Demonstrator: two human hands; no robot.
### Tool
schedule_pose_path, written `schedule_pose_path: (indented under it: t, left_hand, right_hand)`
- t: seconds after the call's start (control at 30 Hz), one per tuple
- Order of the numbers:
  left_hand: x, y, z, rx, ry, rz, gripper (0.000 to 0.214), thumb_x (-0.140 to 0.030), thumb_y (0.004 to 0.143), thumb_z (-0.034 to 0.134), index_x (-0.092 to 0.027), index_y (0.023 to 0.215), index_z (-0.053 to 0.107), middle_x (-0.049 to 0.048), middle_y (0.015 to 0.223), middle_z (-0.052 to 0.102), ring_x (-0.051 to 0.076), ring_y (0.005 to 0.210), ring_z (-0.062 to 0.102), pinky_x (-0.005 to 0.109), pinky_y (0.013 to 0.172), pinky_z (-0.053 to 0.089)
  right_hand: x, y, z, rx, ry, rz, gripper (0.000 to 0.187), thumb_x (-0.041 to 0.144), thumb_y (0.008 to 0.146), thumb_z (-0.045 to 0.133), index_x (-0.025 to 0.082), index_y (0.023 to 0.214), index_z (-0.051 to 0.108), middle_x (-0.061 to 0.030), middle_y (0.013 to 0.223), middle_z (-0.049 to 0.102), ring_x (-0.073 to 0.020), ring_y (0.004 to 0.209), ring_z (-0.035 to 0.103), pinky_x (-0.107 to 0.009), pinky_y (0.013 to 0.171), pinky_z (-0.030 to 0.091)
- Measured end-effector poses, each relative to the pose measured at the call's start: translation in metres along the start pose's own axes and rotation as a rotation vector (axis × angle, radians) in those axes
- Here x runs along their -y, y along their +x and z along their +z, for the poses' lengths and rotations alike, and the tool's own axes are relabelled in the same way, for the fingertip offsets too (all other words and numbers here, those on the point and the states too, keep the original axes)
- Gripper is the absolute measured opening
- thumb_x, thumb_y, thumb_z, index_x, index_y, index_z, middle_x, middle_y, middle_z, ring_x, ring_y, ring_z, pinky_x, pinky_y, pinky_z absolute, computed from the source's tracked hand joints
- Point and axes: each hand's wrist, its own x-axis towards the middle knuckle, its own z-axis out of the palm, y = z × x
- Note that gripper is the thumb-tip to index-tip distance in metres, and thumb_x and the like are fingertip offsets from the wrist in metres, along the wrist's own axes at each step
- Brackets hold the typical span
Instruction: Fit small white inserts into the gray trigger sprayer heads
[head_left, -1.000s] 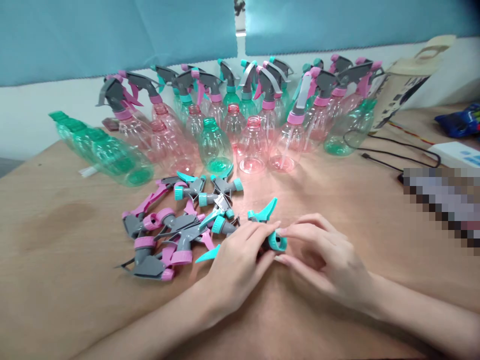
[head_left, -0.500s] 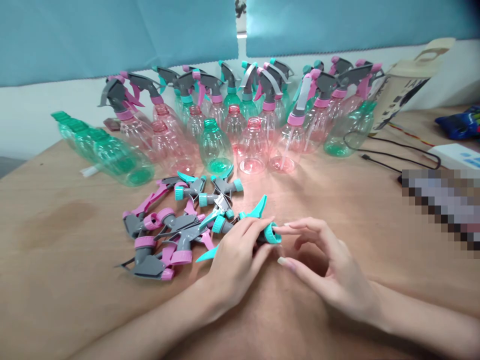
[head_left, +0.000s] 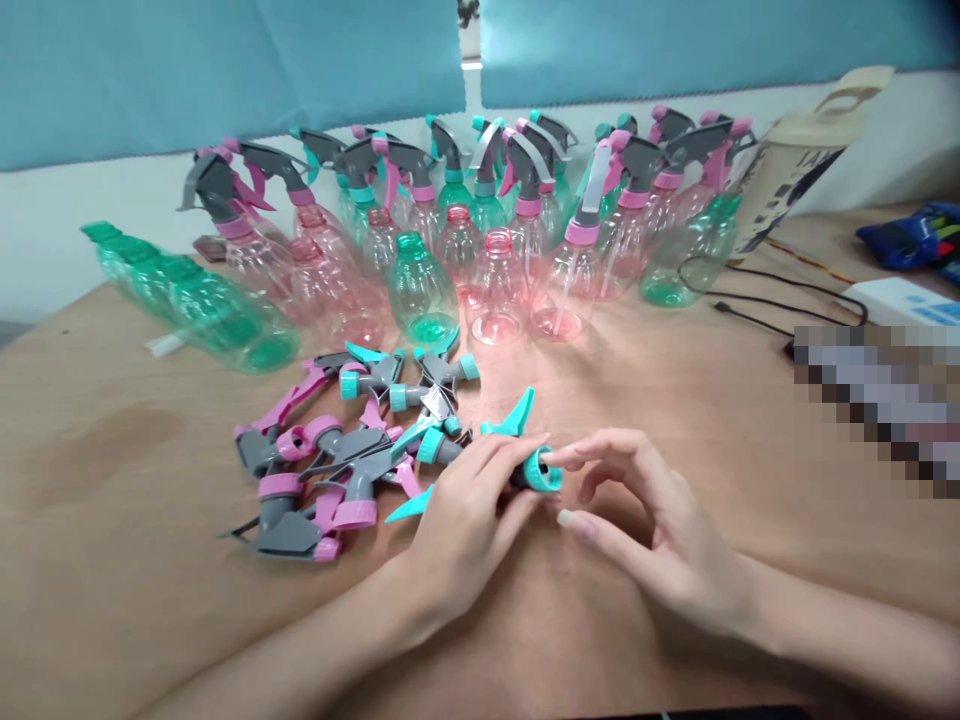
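My left hand [head_left: 476, 515] is wrapped round a grey spray head with a turquoise collar [head_left: 541, 470], its open end turned to the right. Most of the spray head's grey body is hidden under my fingers. At the collar's mouth is the index fingertip of my right hand [head_left: 660, 530], whose thumb and fingers are spread apart with nothing held between them. Left of my hands lies a loose pile of spray heads, some with pink collars [head_left: 355, 514] and some with turquoise ones [head_left: 430, 445].
Behind the pile stand several pink bottles [head_left: 497, 300] and green bottles [head_left: 424, 290], many topped with spray heads. Green bottles [head_left: 225, 315] lean together at the left. A beige tumbler [head_left: 795, 165], a black cable [head_left: 795, 318] and a white box [head_left: 904, 305] are at the right.
The view has shifted slightly, so the scene sits a little further left. The collar's opening now faces more toward me, with my right index fingertip at it. Both hands have barely moved.
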Motion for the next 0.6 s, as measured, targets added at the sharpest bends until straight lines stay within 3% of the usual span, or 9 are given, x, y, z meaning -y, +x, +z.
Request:
schedule_pose_path:
  t: [0.23, 0.43, 0.6]
  left_hand:
    - [-0.002, -0.001, 0.001, -0.001, 0.025, 0.054, 0.03, -0.011, 0.087, 0.054, -0.018, 0.116, 0.052, 0.0055, 0.105, 0.063, 0.019, 0.095, 0.06, 0.031, 0.082, 0.049]
    - [-0.003, -0.001, 0.001, -0.045, 0.092, 0.069, 0.021, -0.014, 0.085, 0.059, -0.016, 0.106, 0.056, 0.0042, 0.093, 0.064, 0.018, 0.086, 0.06, 0.031, 0.076, 0.048]
    - [-0.003, -0.002, 0.0, -0.101, 0.18, 0.102, 0.018, -0.016, 0.085, 0.058, -0.017, 0.103, 0.056, 0.0037, 0.09, 0.065, 0.019, 0.081, 0.059, 0.032, 0.069, 0.045]
  right_hand:
    - [0.0, 0.005, -0.002, 0.034, -0.112, -0.132, 0.021, 0.016, 0.081, 0.06, 0.018, 0.1, 0.05, -0.0062, 0.097, 0.06, -0.0165, 0.085, 0.057, -0.032, 0.073, 0.051]
    - [-0.008, 0.003, 0.001, 0.018, -0.37, -0.29, 0.027, 0.011, 0.079, 0.064, 0.015, 0.102, 0.05, -0.009, 0.099, 0.061, -0.0197, 0.097, 0.057, -0.035, 0.081, 0.05]
    - [-0.009, 0.004, -0.001, 0.03, -0.305, -0.233, 0.023, 0.012, 0.082, 0.06, 0.019, 0.101, 0.049, -0.0077, 0.099, 0.06, -0.0198, 0.095, 0.058, -0.035, 0.078, 0.052]
